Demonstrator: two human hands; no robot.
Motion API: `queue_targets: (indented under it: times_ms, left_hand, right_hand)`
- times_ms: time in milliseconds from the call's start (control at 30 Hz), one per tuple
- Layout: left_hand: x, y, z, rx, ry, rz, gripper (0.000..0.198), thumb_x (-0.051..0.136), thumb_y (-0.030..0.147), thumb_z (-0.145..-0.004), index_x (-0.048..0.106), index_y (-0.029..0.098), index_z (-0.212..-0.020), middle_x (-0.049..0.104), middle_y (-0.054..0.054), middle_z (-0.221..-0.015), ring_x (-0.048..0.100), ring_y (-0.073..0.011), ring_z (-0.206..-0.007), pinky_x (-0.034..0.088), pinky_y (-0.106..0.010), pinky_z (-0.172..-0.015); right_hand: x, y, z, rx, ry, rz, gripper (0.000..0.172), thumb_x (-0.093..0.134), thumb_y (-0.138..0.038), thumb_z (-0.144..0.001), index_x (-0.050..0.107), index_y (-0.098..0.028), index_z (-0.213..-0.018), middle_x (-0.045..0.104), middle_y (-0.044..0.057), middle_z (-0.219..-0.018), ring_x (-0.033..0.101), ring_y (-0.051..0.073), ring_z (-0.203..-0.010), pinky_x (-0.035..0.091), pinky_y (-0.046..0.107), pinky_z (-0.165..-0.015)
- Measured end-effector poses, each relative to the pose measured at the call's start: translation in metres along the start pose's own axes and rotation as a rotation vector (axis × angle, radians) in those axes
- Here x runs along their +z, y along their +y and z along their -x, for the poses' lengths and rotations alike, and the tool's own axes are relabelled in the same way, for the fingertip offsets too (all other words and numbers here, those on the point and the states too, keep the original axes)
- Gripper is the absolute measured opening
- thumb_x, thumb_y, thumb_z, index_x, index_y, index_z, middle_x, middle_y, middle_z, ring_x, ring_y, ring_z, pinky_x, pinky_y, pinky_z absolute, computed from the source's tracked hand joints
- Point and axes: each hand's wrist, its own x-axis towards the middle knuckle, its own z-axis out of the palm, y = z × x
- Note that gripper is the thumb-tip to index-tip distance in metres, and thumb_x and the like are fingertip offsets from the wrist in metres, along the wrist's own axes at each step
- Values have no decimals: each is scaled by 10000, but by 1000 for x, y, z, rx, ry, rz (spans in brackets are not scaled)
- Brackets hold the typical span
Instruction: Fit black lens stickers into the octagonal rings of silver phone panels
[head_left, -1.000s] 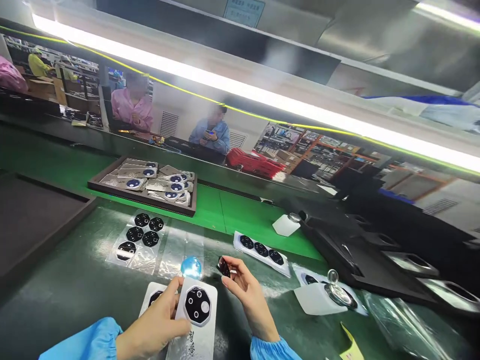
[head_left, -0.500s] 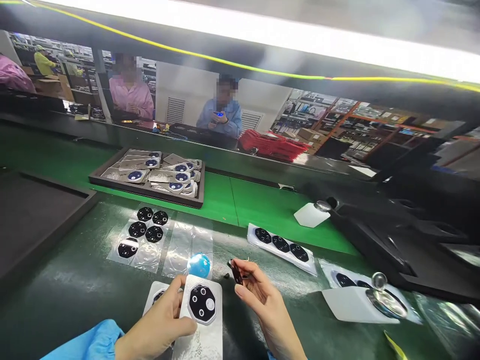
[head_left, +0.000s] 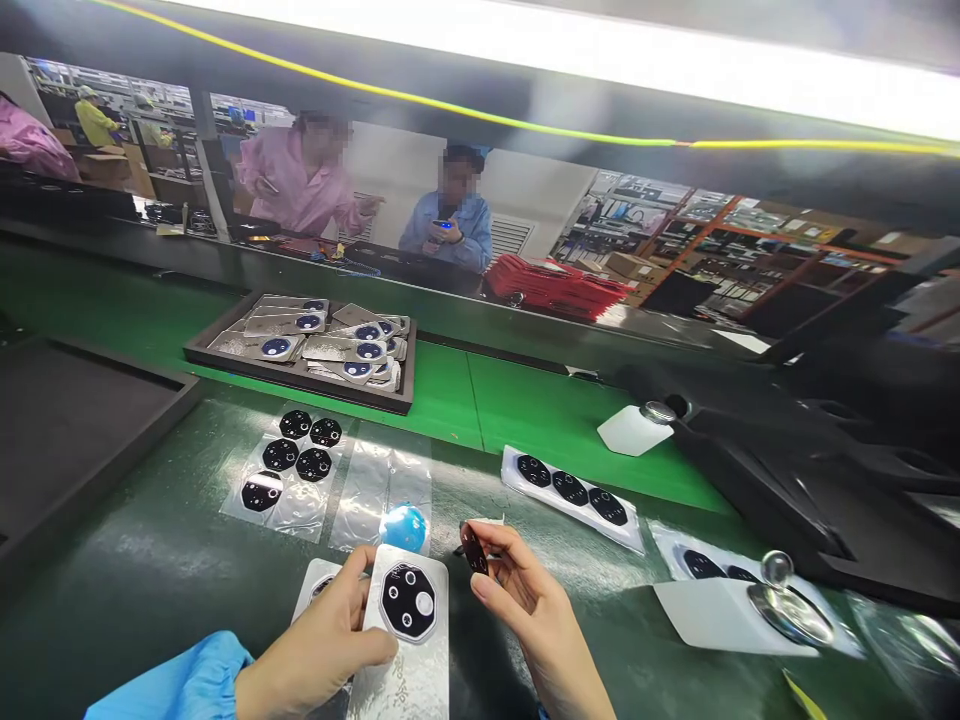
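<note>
My left hand [head_left: 319,635] is closed around a silvery phone back cover [head_left: 411,665], thumb on its face. The cover carries a black octagonal camera area with several round openings. Behind my left hand, a second similar cover [head_left: 309,583] lies partly hidden. In my right hand [head_left: 529,600], a thin dark octagonal camera lens plate [head_left: 473,549] is pinched between thumb and fingers, tilted nearly edge-on, just right of the cover and apart from it. Beyond the cover, a shiny blue octagonal piece [head_left: 406,526] rests on a clear film sheet [head_left: 360,490].
Black octagonal plates [head_left: 280,455] lie on film at left; others sit on a white strip [head_left: 571,487]. A dark tray [head_left: 300,386] holds several covers. Two white dispenser bottles [head_left: 634,430] with metal tops are at right. An edged black tray [head_left: 97,420] stands left. People sit or stand beyond.
Both hands keep their grips and barely move. The whole view shifts slightly. Across the bench, the person in pink now leans rightward with an arm out.
</note>
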Motion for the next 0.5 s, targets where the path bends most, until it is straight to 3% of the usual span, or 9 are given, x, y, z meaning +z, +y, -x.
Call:
queue_targets:
  times_ms: [500]
  left_hand:
    - [4, 9, 4, -17, -4, -3, 558, 544, 73, -621, 434, 216, -1149, 646, 11, -961, 585, -153, -864, 340, -253, -702]
  right_hand:
    - [0, -5, 1, 6, -22, 20, 442, 763, -485, -751, 688, -255, -1122, 627, 70, -1175, 591, 250, -1062, 509, 318, -859]
